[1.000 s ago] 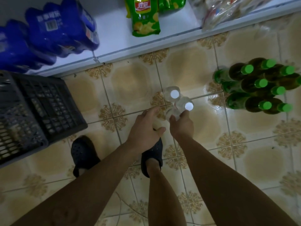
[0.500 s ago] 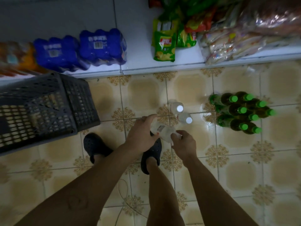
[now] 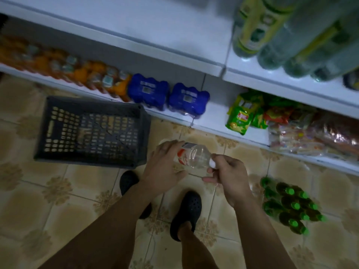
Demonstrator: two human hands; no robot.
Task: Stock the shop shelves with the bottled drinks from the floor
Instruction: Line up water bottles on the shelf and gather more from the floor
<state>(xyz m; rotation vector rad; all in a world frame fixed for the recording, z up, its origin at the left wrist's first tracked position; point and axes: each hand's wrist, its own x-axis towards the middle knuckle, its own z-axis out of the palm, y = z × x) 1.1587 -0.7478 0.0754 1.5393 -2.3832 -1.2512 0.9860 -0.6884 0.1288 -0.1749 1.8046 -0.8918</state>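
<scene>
**Desk:** Where does the stocking stand?

**Photographer:** A person stands in a dim shop aisle and holds one clear bottle [image 3: 194, 157] sideways above the tiled floor [image 3: 58, 200], just in front of the shelves. The left hand [image 3: 165, 167] curls its fingers [image 3: 171, 147] over the labelled end. The right hand [image 3: 229, 173] pinches the white cap [image 3: 212, 163] between thumb and bent fingers.

**Desk:** So is that bottle shelved?

**Photographer:** Not yet. It is off the floor and touches no shelf. The upper shelf [image 3: 155, 39], with large bottles [image 3: 272, 39] at its right end, lies ahead of it, and the lower shelf [image 3: 213, 117] lies below that. I cannot tell which one it is meant for.

**Desk:** What is left on the floor?

**Photographer:** A pack of green-capped bottles [image 3: 291, 206] stands beside the right arm, and neither hand touches it. The hands may be hiding other loose bottles, but I cannot tell.

**Desk:** And on the shelves?

**Photographer:** The lower shelf holds orange drinks [image 3: 81, 72], blue packs [image 3: 167, 94] and snack bags [image 3: 240, 117]. A black crate [image 3: 93, 131] lies upturned on the floor at left. By my reading most of the job is still to do: one bottle is in hand and a full pack is waiting.
</scene>
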